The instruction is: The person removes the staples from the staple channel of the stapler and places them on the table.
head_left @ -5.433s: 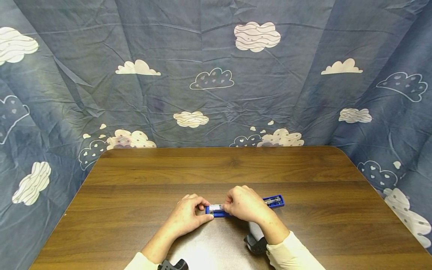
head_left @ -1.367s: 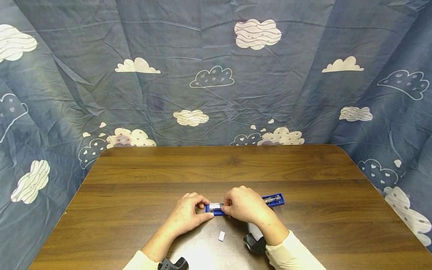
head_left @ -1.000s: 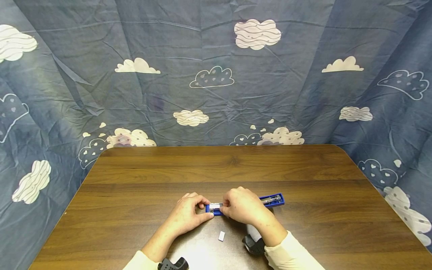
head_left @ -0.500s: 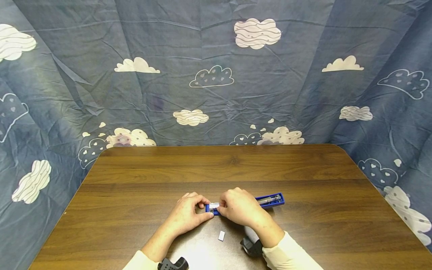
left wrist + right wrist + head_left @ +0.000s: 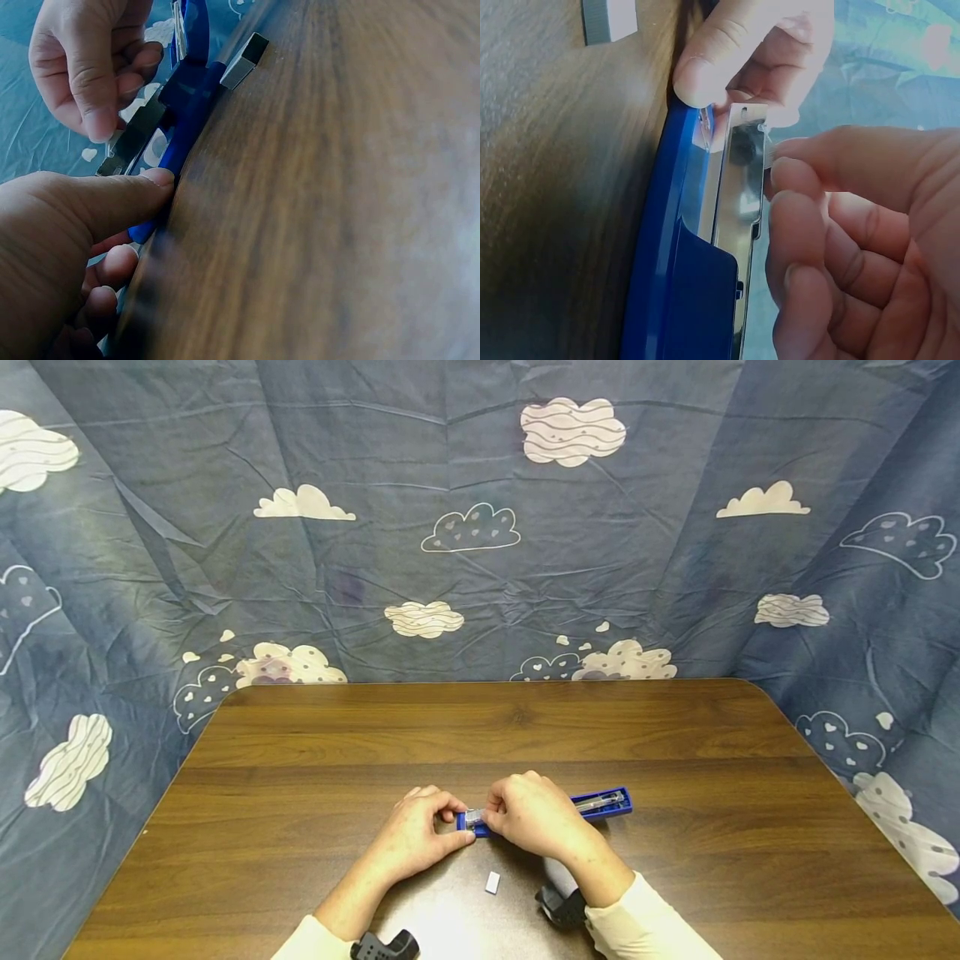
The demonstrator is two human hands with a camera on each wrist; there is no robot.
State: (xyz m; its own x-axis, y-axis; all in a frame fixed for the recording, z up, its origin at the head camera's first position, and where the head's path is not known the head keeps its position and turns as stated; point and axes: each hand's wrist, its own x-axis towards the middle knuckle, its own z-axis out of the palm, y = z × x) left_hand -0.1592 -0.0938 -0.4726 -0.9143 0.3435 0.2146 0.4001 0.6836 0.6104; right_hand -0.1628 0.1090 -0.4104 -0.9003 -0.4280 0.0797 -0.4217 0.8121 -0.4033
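Note:
A blue stapler (image 5: pixel 611 814) lies folded wide open on the table. My left hand (image 5: pixel 416 835) grips the left end of its base (image 5: pixel 187 124) between thumb and fingers. Above that base, the shiny metal magazine (image 5: pixel 739 187) stands at a slight angle. My right hand (image 5: pixel 540 814) is beside the magazine, thumb and forefinger pinching a small grey piece like a staple strip (image 5: pixel 769 154), mostly hidden by the fingertips. Nearer to me on the wood rests a short block of staples (image 5: pixel 492 882), also visible in both wrist views.
The brown wooden table (image 5: pixel 300 735) carries the stapler and the staple block. Behind it hangs a dark blue curtain (image 5: pixel 480 452) with printed clouds. A black wrist camera (image 5: pixel 384 946) sits at the left wrist, another (image 5: pixel 561 906) at the right.
Since the oldest frame, the staple block has appeared on the table in front of the stapler. My right hand has shifted slightly left along the magazine; the left hand keeps its grip.

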